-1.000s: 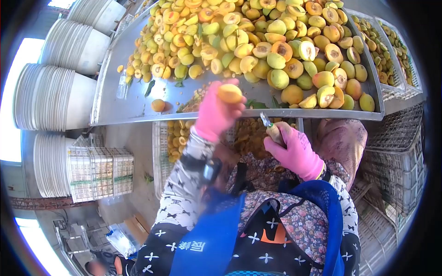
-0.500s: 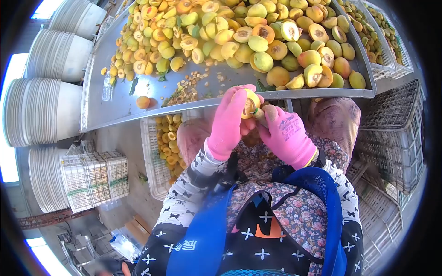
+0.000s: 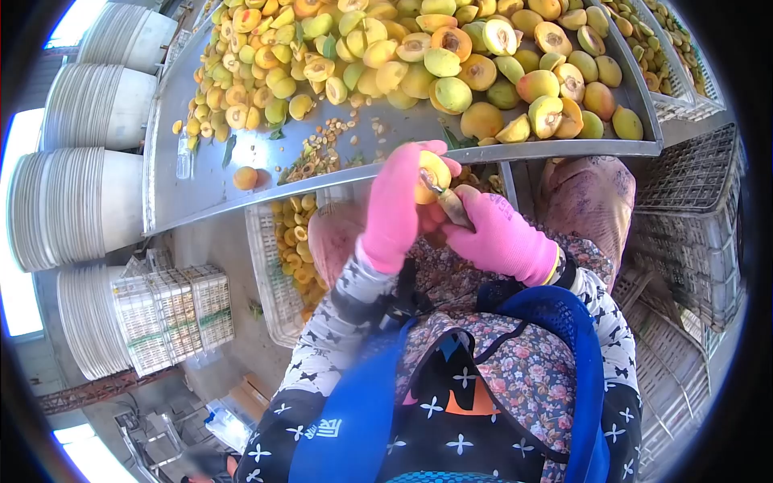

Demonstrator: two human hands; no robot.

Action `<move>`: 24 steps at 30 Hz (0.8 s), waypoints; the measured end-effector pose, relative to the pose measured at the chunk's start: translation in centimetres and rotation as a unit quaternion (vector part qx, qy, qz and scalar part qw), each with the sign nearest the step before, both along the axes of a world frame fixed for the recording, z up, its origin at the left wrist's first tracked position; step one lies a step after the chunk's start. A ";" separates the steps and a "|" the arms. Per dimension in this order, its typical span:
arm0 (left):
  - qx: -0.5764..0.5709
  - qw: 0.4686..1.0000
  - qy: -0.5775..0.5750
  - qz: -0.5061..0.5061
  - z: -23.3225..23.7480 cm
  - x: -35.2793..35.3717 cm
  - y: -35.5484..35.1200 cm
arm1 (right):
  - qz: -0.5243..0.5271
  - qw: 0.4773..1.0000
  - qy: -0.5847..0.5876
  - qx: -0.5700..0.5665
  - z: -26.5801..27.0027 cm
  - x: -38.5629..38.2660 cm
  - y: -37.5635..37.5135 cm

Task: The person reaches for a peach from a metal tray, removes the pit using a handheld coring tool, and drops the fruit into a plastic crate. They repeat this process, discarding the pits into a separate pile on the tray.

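metal table [image 3: 205, 181], pile [image 3: 386, 56] behind held fruit [image 3: 435, 171]

pink gloves [image 3: 394, 205] | patterned sleeves [image 3: 334, 330] | blue apron [image 3: 362, 419] | floral top [image 3: 515, 378]

We hold a small yellow fruit [image 3: 436, 170] with an orange blush, pinched in the fingertips of our left hand [image 3: 394, 208], one side turned toward us. Against it lies a short tool [image 3: 452, 205]: a pale, worn handle gripped in our right hand [image 3: 501, 238], and a thin metal tip that touches the fruit's flesh. Whether the fruit is already cut open we cannot tell.
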State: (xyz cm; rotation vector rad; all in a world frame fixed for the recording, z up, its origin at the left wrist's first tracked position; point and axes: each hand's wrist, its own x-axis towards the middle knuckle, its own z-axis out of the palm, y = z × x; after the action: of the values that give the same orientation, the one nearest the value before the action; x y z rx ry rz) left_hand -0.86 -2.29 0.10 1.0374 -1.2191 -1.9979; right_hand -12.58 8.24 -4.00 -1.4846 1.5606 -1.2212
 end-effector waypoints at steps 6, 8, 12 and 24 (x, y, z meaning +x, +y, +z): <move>-0.191 0.980 -0.004 0.059 -1.0 -0.9 0.5 | 0.125 0.870 -0.402 0.255 3.9 0.1 -0.1; -0.236 0.971 -0.009 0.024 -0.8 -0.4 0.6 | 0.174 0.809 -0.497 0.259 3.2 -0.5 0.1; -0.323 0.943 -0.031 -0.077 -0.3 0.4 -1.5 | 0.261 0.760 -0.534 0.263 3.4 -3.0 0.5; -0.440 0.843 -0.309 0.028 3.9 9.0 -11.5 | 0.101 0.983 0.151 0.025 0.1 -1.5 0.4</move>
State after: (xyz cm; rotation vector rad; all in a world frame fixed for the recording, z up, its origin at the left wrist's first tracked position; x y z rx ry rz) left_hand 8.18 -13.84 3.97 1.1839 -2.1076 -0.8020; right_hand -14.09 8.60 -3.89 -1.8088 1.5709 -0.8661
